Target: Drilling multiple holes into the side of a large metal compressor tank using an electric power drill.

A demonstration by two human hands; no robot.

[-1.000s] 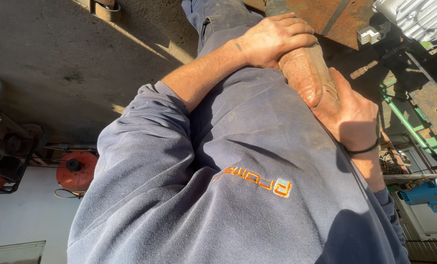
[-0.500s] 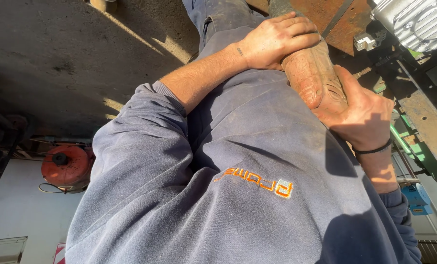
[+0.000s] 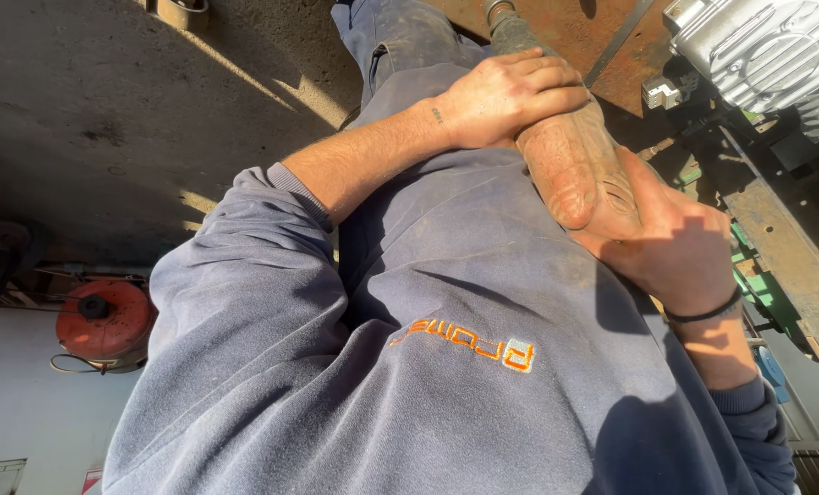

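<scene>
Presently: wooden handle [image 3: 576, 170], thick, rounded, reddish-brown, worn and grimy; lies slanted against blue sweatshirt [image 3: 446, 367]. Left hand [image 3: 510, 96] fingers curled over its upper part; right hand [image 3: 670, 243] fingers clasped around its butt end.

Hard, low sunlight rakes across my sleeve [image 3: 244, 302] and both forearms, warm and bright. My chest throws a deep shadow over the lower right. The concrete floor [image 3: 107, 101] is mostly dark, cut by one slanting sunlit streak. Focus is crisp at centre; edges bend, wide-angle. Glare flares on the ribbed metal casing [image 3: 776, 46].
</scene>
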